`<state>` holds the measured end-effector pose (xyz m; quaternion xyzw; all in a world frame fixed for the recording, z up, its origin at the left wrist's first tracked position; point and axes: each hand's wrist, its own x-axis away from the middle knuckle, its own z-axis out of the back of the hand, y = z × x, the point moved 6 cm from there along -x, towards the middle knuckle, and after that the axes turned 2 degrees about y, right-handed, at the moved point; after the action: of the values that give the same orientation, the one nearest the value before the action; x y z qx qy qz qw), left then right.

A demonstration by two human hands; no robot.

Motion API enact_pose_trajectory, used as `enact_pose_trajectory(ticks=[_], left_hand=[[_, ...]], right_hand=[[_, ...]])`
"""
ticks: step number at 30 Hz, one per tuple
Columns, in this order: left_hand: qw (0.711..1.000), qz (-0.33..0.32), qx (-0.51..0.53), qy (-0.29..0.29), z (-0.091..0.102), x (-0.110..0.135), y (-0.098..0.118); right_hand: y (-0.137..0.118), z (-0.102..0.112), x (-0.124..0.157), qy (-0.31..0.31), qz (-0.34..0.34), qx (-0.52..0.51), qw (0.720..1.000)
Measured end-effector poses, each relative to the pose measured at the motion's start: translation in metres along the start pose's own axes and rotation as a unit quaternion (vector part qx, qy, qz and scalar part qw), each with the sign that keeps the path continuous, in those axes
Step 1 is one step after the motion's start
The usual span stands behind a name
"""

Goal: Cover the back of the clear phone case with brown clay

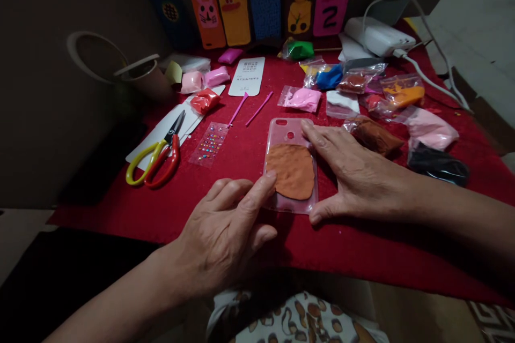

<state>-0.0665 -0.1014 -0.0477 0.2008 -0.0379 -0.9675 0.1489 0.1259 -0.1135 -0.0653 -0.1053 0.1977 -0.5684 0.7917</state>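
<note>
At centre frame our half-open left hand [225, 230] presses a fingertip on the brown clay [293, 171]; our right hand [354, 171], spread flat, steadies the phone case [287, 131]; even pressure matters.

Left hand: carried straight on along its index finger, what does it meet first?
The left hand would run onto the brown clay patch on the clear phone case; its fingertip seems to sit at that patch's edge, contact unclear.

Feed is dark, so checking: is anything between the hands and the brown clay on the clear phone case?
Nothing visible. The left hand touches the brown clay at its left edge with one fingertip; the right hand lies on the right side of the clear phone case. Scissors and clay bags lie aside.
</note>
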Motion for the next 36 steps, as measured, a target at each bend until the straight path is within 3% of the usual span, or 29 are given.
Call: enact_pose_trajectory(ticks=[9, 19, 26, 31, 36], left_hand=[[0.997, 0.004, 0.072, 0.040, 0.006, -0.003, 0.000], [1.000, -0.003, 0.014, -0.016, -0.005, 0.000, 0.003], [0.998, 0.016, 0.052, 0.038, 0.004, -0.011, 0.001], [1.000, -0.004, 0.023, 0.010, -0.002, -0.023, 0.003], [1.000, -0.017, -0.003, -0.024, -0.008, -0.019, 0.005]], right_hand=[[0.001, -0.001, 0.000, -0.003, -0.003, 0.001, 1.000], [-0.002, 0.001, 0.000, -0.005, 0.006, 0.010, 1.000], [-0.001, 0.000, 0.000, 0.003, 0.014, 0.014, 1.000], [0.000, -0.001, 0.001, 0.003, 0.009, 0.015, 1.000], [0.000, -0.001, 0.001, 0.003, 0.006, 0.013, 1.000]])
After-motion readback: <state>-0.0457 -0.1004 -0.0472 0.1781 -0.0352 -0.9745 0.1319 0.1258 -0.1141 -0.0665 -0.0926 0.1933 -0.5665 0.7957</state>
